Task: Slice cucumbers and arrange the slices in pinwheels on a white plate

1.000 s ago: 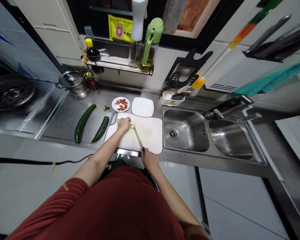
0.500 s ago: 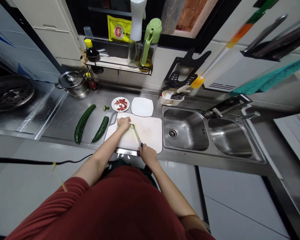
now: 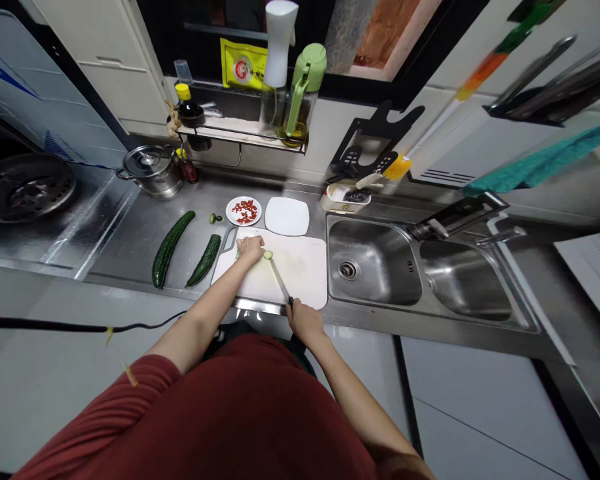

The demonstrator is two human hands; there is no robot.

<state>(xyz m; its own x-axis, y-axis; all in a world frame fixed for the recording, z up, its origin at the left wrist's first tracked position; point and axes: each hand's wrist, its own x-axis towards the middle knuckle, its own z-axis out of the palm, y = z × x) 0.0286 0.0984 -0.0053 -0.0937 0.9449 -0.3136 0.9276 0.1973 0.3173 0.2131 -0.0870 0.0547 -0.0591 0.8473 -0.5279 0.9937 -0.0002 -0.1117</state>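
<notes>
My left hand (image 3: pixel 251 249) presses down on the upper left of a white cutting board (image 3: pixel 300 280), its fingers closed over a piece of cucumber. Most of that piece is hidden; a little green shows beside the hand. A pale round cucumber slice (image 3: pixel 268 255) lies just right of my left fingertips. In my right hand (image 3: pixel 306 321), at the board's front edge, is the black handle of a kitchen knife (image 3: pixel 281 280). Its blade slants up and left, the tip close to the slice. Left of the board lie a whole cucumber (image 3: pixel 173 248) and a shorter cut cucumber (image 3: pixel 205 260).
Behind the board stand a plate of chopped red pieces (image 3: pixel 245 211) and a white square plate (image 3: pixel 287 216). Small cucumber ends (image 3: pixel 215 218) lie nearby. A double sink (image 3: pixel 375 293) is at the right, a lidded pot (image 3: pixel 153 175) at the back left. A bottle rack (image 3: pixel 240 135) hangs above.
My right hand and the knife have shifted slightly right and towards me. The slice by my left fingertips now shows its pale face more fully. My left hand stays on the cucumber.
</notes>
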